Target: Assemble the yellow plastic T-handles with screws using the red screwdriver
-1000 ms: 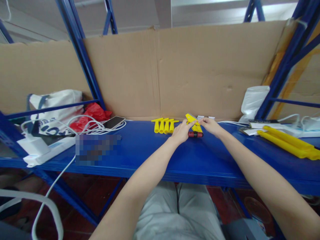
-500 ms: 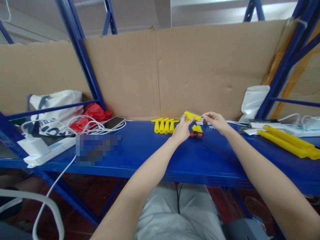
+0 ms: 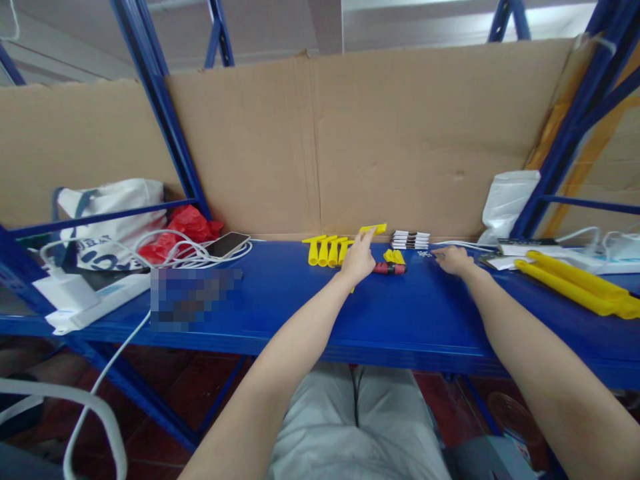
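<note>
My left hand [image 3: 358,259] is closed around a yellow scraper-like tool [image 3: 376,229]; its flat head sticks out above the fingers and its handle end shows below the palm. My right hand [image 3: 454,260] reaches down to the blue tabletop, fingertips bunched at the right edge of a scatter of tiny silvery pieces [image 3: 424,253]. Whether anything is pinched there is too small to see. Several similar yellow tools [image 3: 323,253] lie in a row left of my left hand. Small yellow parts [image 3: 394,257] and a red-and-black screwdriver-like tool [image 3: 391,268] lie between the hands.
Behind the small pieces stands a stack of white packs with dark bands [image 3: 410,240]. Long yellow pieces [image 3: 575,283] and a white pouch [image 3: 507,203] are at the right. A phone [image 3: 229,245], cables and a power strip [image 3: 107,303] occupy the left. Cardboard [image 3: 390,133] walls the back.
My right hand has left the yellow tool and moved right and down to the tiny pieces. My left hand keeps the tool, now turned more upright and drawn slightly left.
</note>
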Motion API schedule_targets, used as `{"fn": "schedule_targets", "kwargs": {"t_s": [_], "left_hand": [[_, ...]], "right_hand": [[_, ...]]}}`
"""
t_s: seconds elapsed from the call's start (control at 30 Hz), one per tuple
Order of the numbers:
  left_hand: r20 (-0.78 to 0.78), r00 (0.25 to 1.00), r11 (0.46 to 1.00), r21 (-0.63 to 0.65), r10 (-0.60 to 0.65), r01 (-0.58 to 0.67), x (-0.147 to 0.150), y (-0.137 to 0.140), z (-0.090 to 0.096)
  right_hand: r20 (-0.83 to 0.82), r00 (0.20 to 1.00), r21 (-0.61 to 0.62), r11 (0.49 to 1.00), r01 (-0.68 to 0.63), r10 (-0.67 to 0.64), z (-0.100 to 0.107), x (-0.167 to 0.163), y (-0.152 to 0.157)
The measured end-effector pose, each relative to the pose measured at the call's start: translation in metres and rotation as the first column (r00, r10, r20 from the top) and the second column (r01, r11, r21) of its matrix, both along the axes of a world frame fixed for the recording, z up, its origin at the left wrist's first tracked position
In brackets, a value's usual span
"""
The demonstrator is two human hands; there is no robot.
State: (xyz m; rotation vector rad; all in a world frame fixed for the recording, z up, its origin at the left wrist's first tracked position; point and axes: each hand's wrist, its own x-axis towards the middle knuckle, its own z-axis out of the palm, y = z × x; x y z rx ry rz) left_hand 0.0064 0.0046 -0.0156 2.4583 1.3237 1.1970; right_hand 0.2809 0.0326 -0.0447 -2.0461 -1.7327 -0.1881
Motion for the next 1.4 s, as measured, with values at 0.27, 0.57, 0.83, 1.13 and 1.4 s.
{"fn": "schedule_targets", "kwargs": {"t_s": [0.27,0.57,0.83,1.13,1.4], "left_hand": [[-0.018,1.0,1.0,-0.008,-0.013,0.013,0.0,0.002,-0.001],[-0.011,0.998,0.998,0.001,-0.059,0.059,0.0,0.003,-0.002],[0.068,0.971,0.973,0.003,-0.23,0.231,0.002,0.004,-0.005],[0.376,0.874,0.916,-0.131,-0.308,0.379,0.009,0.006,-0.003],[0.65,0.757,0.636,-0.555,-0.071,0.536,0.014,-0.003,0.001]], "right_hand": [[0.071,0.996,-0.198,0.978,0.064,-0.051,0.008,-0.017,-0.007],[0.162,0.987,-0.17,0.985,0.004,0.024,0.011,-0.023,-0.009],[0.162,0.987,-0.234,0.971,0.054,-0.016,0.012,-0.027,-0.008],[0.132,0.991,-0.193,0.981,0.005,0.021,0.021,-0.038,-0.012],[0.081,0.947,0.252,0.913,-0.32,0.309,0.027,-0.059,-0.003]]}}
